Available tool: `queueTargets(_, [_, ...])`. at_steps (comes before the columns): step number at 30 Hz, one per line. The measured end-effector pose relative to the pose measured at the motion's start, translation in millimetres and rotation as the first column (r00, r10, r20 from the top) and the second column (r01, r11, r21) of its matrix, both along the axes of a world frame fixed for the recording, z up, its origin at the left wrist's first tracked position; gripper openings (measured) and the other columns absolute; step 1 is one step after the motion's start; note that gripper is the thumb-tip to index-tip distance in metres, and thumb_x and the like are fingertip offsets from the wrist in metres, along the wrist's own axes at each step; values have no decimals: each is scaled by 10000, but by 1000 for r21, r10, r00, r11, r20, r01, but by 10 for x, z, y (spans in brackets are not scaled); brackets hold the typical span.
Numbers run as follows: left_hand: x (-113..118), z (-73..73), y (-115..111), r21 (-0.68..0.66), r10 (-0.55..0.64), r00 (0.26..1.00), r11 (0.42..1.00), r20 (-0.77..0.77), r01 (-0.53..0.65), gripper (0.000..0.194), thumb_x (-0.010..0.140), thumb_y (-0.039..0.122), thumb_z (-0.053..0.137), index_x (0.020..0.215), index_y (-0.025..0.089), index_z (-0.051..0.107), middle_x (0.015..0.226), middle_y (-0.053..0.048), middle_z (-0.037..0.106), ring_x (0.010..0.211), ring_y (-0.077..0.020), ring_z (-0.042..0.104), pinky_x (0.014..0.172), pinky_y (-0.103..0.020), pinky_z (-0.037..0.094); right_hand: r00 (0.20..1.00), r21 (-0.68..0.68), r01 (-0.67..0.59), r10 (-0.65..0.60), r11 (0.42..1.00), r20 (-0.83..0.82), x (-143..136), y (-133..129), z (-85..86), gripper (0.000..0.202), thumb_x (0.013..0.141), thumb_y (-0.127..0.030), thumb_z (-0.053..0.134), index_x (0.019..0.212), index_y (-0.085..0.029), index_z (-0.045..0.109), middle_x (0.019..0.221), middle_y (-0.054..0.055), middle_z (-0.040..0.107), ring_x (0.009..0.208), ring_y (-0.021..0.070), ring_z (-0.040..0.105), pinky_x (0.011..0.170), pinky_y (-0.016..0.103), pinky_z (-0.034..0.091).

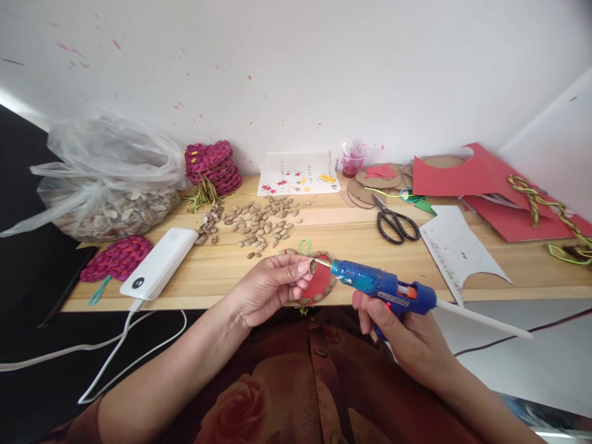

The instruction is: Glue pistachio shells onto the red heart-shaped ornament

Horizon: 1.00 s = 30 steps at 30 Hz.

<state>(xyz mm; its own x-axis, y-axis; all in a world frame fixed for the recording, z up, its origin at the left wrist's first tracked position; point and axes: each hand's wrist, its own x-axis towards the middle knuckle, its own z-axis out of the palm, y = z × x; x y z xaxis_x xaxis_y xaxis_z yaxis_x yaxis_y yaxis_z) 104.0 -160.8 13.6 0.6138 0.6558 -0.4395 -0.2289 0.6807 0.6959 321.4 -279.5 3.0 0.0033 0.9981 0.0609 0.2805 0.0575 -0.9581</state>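
Note:
My left hand (276, 285) pinches a small brown nutshell (312, 266) between thumb and fingertips. My right hand (398, 327) is wrapped round the handle of a blue glue gun (377, 285). A white glue stick (485, 319) juts from the gun's back, and a red light glows on its side. The nozzle points left and meets or nearly touches the nutshell. Below and behind my left fingers lies a red disc (324, 277) edged with nutshells, partly hidden by the hand and the gun. A green loop (304, 246) sticks up at its far edge.
Loose nutshells (261, 225) lie beyond my left hand. Leftward are a white power bank (160, 264) with cable, a purple shell-covered disc (115, 258) and a plastic bag of shells (113, 209). To the right are black scissors (393, 222), a white card (457, 246) and red card sheets (462, 176).

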Motion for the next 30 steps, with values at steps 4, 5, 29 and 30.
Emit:
queueTargets(4, [2, -1, 0, 28, 2, 1000, 1000, 2, -3, 280, 705, 259, 903, 800, 102, 692, 669, -10, 638, 554, -47, 565, 536, -119, 500, 1000, 5, -6, 6, 1000, 19, 9, 7, -8, 334, 1021, -448, 483, 824, -217, 622, 698, 9, 605, 598, 149, 535, 558, 312, 430])
queueTargets(5, [2, -1, -1, 35, 3, 1000, 999, 0, -3, 278, 706, 260, 902, 798, 101, 693, 670, -11, 637, 557, -48, 565, 534, -119, 498, 1000, 2, -6, 6, 1000, 21, 12, 6, -13, 334, 1022, -446, 482, 823, -218, 623, 699, 10, 606, 602, 150, 537, 560, 312, 431])
queueTargets(29, [20, 2, -11, 24, 17, 1000, 1000, -18, -16, 294, 683, 260, 914, 807, 108, 695, 654, -4, 633, 545, -51, 560, 531, -127, 494, 999, -2, 13, -13, 1000, 37, 23, -14, -32, 314, 1017, -447, 490, 876, -217, 650, 690, 9, 603, 622, 159, 546, 559, 307, 440])
queueTargets(30, [20, 0, -11, 24, 16, 1000, 1000, -18, -16, 295, 683, 261, 914, 812, 109, 696, 657, -4, 635, 546, -51, 561, 532, -126, 496, 999, -2, 18, -18, 1000, 35, 21, -12, -31, 312, 1016, -449, 491, 884, -216, 652, 688, 8, 603, 621, 159, 549, 555, 305, 439])
